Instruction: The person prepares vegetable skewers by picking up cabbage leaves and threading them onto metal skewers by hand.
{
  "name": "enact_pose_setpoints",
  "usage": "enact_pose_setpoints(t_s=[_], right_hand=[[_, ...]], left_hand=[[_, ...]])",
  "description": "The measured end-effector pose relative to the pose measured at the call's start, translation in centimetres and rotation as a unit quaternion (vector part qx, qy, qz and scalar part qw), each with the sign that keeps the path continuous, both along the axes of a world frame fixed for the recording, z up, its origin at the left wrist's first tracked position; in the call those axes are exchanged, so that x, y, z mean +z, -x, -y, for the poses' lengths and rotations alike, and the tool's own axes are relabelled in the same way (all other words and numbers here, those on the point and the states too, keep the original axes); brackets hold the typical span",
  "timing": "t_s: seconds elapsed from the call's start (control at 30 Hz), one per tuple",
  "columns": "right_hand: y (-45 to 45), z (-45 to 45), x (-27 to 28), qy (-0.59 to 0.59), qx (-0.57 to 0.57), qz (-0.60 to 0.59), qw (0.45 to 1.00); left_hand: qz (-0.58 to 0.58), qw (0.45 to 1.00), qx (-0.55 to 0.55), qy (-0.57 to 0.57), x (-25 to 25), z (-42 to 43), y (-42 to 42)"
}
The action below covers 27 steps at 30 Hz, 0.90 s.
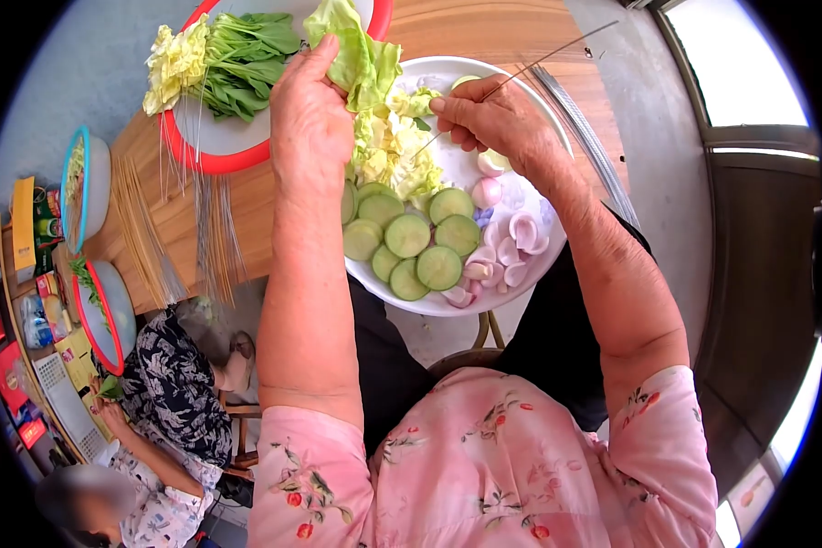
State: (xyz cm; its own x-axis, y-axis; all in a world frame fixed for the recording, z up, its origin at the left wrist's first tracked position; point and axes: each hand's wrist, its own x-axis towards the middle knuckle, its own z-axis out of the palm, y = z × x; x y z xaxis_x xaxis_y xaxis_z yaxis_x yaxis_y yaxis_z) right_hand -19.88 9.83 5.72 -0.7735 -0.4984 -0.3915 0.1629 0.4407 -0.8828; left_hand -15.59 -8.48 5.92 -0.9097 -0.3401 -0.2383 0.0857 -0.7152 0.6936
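Observation:
My left hand [310, 114] is closed on a pale green leaf [363, 68], raised over the left edge of a white plate [461, 173]. Between the thumb and fingers of my right hand [502, 123] is a thin metal skewer [557, 53], slanting from upper right down toward the plate. A small piece of yellow-green leaf [418, 102] lies by my right fingertips; whether the skewer pierces it, I cannot tell. On the plate sit yellowish cabbage leaves [395, 151], several round green slices [407, 236] and pink-purple onion pieces [523, 230].
Leafy greens [251, 59] lie across a red-rimmed basin [219, 164] at upper left. Bundles of skewers [217, 228] rest on the wooden table [466, 32], with more skewers [584, 137] at right. Another person [169, 393] sits at lower left, near a red-rimmed bowl [119, 301].

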Motion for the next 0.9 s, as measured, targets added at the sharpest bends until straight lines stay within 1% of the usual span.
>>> enact_pose_setpoints(t_s=[0.07, 0.1, 0.17, 0.2, 0.27, 0.33, 0.4, 0.47, 0.53, 0.63, 0.7, 0.73, 0.8, 0.83, 0.9], right_hand=[[-0.1, 0.0, 0.1, -0.001, -0.018, -0.037, 0.999], [-0.1, 0.0, 0.0, -0.001, -0.016, -0.037, 0.999], [-0.3, -0.1, -0.5, -0.008, 0.013, -0.048, 0.999], [-0.4, 0.0, -0.9, -0.008, 0.013, -0.048, 0.999], [-0.7, 0.3, -1.7, -0.019, 0.048, -0.018, 0.999], [-0.8, 0.3, -1.7, -0.017, 0.045, -0.006, 0.999], [-0.5, 0.0, -1.6, 0.028, -0.016, 0.067, 0.997], [0.2, -0.5, -1.8, 0.087, -0.070, 0.098, 0.989], [0.4, -0.5, -1.9, 0.086, -0.075, 0.102, 0.988], [0.2, -0.5, -1.5, 0.093, -0.102, 0.118, 0.983], [0.3, -0.6, -1.8, 0.156, -0.142, 0.120, 0.970], [0.4, -0.6, -1.8, 0.156, -0.142, 0.121, 0.970], [0.6, -0.8, -1.6, 0.136, -0.145, 0.061, 0.978], [0.6, -0.9, -1.3, 0.135, -0.145, 0.062, 0.978], [0.5, -1.0, -0.6, 0.089, -0.107, -0.038, 0.990]], left_hand=[[0.001, 1.000, 0.010, -0.003, -0.3, 0.1, 0.2], [0.001, 1.000, 0.019, -0.005, -0.5, 0.2, 0.4], [0.004, 1.000, 0.025, -0.004, -0.8, 0.2, 0.6], [0.006, 1.000, 0.030, -0.003, -1.0, 0.2, 0.6], [0.009, 1.000, 0.026, -0.005, -1.1, 0.3, 0.7], [0.010, 1.000, 0.023, -0.006, -0.9, 0.2, 0.6], [0.011, 1.000, 0.020, -0.012, -0.5, -0.2, 0.4], [0.013, 1.000, 0.023, -0.010, -0.1, -0.4, 0.3], [0.015, 1.000, 0.025, -0.007, -0.3, -0.2, 0.3], [0.014, 1.000, -0.005, 0.000, -1.2, 0.5, 0.5], [0.003, 1.000, -0.001, 0.005, -1.1, 0.4, 0.5], [0.003, 1.000, -0.001, 0.005, -1.2, 0.4, 0.5], [0.006, 1.000, 0.005, 0.022, -1.3, 0.4, 0.7], [0.007, 1.000, 0.005, 0.022, -1.0, 0.3, 0.6], [0.003, 1.000, 0.004, -0.016, -0.6, 0.0, 0.4]])
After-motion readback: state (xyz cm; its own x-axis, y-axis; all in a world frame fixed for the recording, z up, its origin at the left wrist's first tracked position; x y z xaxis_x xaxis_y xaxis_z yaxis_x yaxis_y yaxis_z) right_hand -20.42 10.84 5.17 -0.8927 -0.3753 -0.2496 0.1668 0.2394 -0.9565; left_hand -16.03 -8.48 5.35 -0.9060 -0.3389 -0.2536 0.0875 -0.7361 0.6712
